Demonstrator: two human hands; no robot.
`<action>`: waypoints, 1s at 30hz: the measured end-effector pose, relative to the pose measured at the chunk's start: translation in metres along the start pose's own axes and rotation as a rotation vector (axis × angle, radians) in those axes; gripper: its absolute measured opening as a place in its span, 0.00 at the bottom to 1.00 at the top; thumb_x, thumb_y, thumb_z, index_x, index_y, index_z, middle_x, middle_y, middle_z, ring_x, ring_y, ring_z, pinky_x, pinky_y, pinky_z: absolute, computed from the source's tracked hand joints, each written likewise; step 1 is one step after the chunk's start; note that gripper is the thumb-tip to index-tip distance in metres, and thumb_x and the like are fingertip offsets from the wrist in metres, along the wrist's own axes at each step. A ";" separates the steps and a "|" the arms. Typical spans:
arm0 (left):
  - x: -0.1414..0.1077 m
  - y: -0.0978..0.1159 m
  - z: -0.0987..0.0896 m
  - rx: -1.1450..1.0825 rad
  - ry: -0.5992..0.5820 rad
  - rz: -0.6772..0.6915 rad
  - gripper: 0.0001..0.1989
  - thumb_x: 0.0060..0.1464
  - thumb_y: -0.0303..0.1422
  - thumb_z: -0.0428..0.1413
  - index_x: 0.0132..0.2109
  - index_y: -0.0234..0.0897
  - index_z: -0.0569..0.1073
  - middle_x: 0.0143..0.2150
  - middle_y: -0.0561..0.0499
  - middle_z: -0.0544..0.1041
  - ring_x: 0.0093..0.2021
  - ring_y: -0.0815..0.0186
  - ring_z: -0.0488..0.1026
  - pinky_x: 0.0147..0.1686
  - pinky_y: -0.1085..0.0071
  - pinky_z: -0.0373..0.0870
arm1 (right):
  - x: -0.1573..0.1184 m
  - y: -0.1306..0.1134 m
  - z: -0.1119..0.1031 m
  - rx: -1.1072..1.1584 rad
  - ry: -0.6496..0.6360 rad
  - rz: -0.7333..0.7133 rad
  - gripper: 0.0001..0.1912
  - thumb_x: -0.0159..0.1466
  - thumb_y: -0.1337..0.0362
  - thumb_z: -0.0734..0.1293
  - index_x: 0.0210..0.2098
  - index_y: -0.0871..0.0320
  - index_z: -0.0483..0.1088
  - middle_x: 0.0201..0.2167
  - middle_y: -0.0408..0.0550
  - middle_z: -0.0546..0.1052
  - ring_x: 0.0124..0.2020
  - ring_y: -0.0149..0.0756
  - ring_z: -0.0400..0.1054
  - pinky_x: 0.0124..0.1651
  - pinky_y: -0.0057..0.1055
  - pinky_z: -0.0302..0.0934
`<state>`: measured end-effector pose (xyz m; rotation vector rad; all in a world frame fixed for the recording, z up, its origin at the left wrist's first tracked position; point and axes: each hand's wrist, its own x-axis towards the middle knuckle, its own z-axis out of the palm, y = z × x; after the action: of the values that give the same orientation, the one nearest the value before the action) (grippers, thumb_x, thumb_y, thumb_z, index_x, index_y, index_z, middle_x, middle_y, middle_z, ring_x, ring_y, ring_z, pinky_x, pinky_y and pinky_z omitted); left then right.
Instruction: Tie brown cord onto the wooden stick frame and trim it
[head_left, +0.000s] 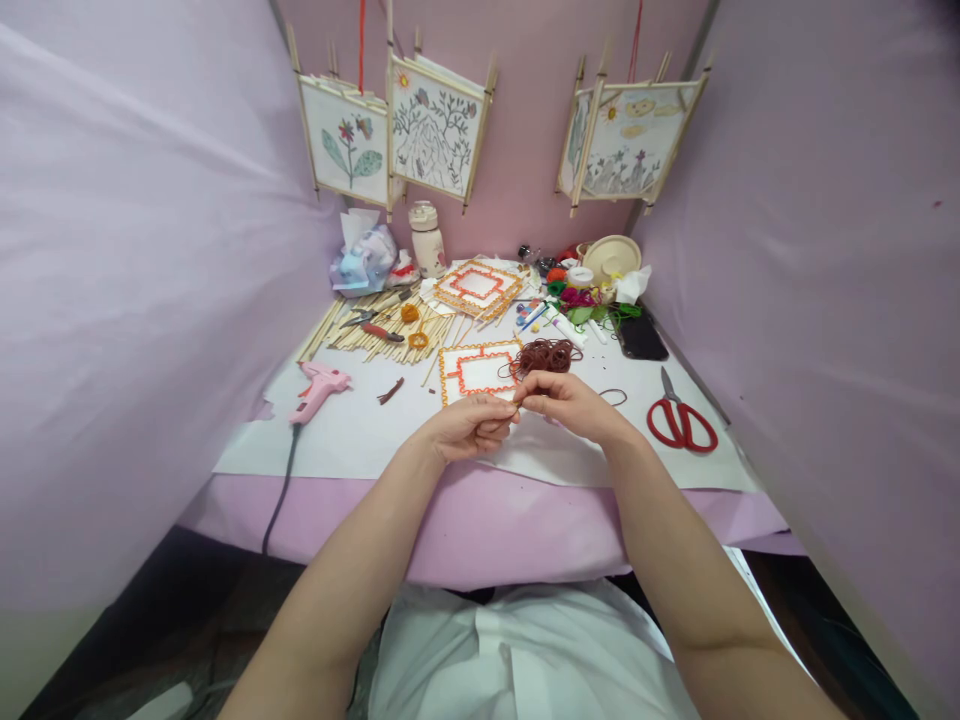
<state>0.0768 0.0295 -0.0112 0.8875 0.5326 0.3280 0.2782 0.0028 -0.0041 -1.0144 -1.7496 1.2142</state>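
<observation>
My left hand [474, 427] and my right hand [564, 402] meet above the front part of the white-covered table, fingertips pinched together. Something small and thin, too small to make out, is between them. Just behind the hands lies a white panel [480, 374] with an orange and red looped border, partly hidden by my fingers. A tangled bundle of dark brown cord [550, 356] rests over the panel's right side, close behind my right hand.
A pink glue gun [320, 390] with a cable lies left; red-handled scissors [682, 424] and a black phone [643, 335] lie right. Behind are wooden sticks [360, 335], pliers [381, 331], a bottle [427, 240], tissues [365, 258] and another bordered panel [480, 287]. Paper lanterns [437, 128] hang above.
</observation>
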 end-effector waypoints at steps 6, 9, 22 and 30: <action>0.001 -0.001 0.001 -0.084 0.052 -0.001 0.10 0.52 0.33 0.61 0.34 0.28 0.73 0.19 0.60 0.53 0.18 0.78 0.47 0.16 0.83 0.45 | -0.002 -0.004 0.000 -0.003 0.040 0.047 0.10 0.62 0.56 0.64 0.33 0.57 0.67 0.23 0.38 0.65 0.23 0.26 0.53 0.26 0.25 0.50; 0.002 0.001 0.002 -0.166 0.090 0.011 0.11 0.51 0.30 0.62 0.40 0.28 0.74 0.25 0.55 0.63 0.19 0.80 0.52 0.15 0.85 0.45 | -0.002 -0.006 -0.001 -0.014 0.154 0.088 0.12 0.62 0.54 0.64 0.32 0.56 0.66 0.21 0.38 0.61 0.22 0.27 0.51 0.24 0.26 0.48; 0.012 -0.002 0.002 -0.135 0.393 0.148 0.09 0.46 0.20 0.62 0.38 0.29 0.77 0.36 0.44 0.77 0.22 0.79 0.64 0.15 0.86 0.52 | 0.002 0.003 -0.006 -0.034 0.336 0.015 0.12 0.61 0.55 0.64 0.31 0.58 0.67 0.25 0.40 0.64 0.25 0.28 0.54 0.28 0.27 0.49; 0.012 -0.003 0.004 0.352 0.685 0.464 0.13 0.56 0.37 0.55 0.44 0.33 0.77 0.41 0.46 0.78 0.20 0.79 0.59 0.18 0.78 0.52 | 0.000 0.003 -0.008 -0.129 0.280 0.054 0.11 0.61 0.55 0.64 0.31 0.56 0.67 0.25 0.41 0.66 0.25 0.30 0.56 0.28 0.28 0.52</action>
<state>0.0891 0.0313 -0.0153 1.2410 1.0367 1.0038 0.2854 0.0064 -0.0047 -1.2504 -1.6040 0.9482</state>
